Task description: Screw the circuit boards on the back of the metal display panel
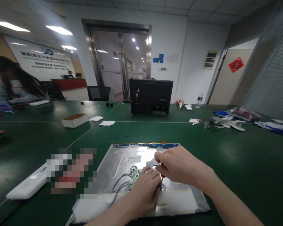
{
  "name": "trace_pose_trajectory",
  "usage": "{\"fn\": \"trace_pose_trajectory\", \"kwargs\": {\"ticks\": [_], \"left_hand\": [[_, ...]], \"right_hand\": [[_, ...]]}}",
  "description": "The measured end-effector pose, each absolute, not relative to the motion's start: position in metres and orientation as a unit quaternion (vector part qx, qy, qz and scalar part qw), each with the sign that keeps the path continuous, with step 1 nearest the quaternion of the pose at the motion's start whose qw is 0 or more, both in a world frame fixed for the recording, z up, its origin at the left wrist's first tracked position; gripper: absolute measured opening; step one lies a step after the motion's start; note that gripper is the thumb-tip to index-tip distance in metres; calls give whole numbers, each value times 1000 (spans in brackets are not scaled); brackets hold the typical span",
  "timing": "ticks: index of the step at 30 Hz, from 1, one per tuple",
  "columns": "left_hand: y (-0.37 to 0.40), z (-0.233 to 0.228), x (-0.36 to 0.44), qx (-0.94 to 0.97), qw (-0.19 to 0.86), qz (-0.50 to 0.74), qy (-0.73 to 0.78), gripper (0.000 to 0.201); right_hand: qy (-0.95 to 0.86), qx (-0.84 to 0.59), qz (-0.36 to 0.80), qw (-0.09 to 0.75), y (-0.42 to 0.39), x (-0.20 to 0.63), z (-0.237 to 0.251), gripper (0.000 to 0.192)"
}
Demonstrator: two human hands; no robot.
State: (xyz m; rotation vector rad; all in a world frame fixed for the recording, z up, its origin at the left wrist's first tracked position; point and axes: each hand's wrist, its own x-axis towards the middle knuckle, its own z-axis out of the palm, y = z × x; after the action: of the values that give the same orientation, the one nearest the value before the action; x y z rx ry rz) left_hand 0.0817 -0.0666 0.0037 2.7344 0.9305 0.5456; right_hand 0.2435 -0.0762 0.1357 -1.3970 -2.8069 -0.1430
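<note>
A silver metal panel (122, 158), the back of a flat screen, lies on the green table in front of me. A blue strip (148, 145) runs along its far edge. A small green circuit board (135, 175) with grey cables (119, 185) sits near its middle. My left hand (143, 191) rests on the panel beside the board, fingers curled against it. My right hand (179, 166) is closed around a thin tool with a red part showing (162, 176), its tip down at the board. White tape or paper (176, 202) covers the panel's near edge.
A black monitor housing (151, 95) stands upright beyond the panel. A white casing (25, 186) lies at the left, an open cardboard box (74, 120) further back. Loose parts and gloves (226, 122) are at the right. A person (16, 83) sits far left; a water bottle (199, 100) stands at the back.
</note>
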Motion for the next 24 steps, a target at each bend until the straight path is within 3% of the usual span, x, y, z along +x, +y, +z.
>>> {"fn": "trace_pose_trajectory", "kwargs": {"ticks": [6, 16, 24], "left_hand": [[-65, -1, 82, 928, 90, 180, 313, 13], [-66, 0, 81, 924, 94, 198, 312, 15], [-65, -1, 81, 927, 75, 200, 309, 15]], "right_hand": [[-918, -395, -27, 36, -77, 250, 135, 22], [-910, -411, -42, 13, -77, 241, 133, 10], [-937, -345, 38, 31, -77, 251, 134, 29]]}}
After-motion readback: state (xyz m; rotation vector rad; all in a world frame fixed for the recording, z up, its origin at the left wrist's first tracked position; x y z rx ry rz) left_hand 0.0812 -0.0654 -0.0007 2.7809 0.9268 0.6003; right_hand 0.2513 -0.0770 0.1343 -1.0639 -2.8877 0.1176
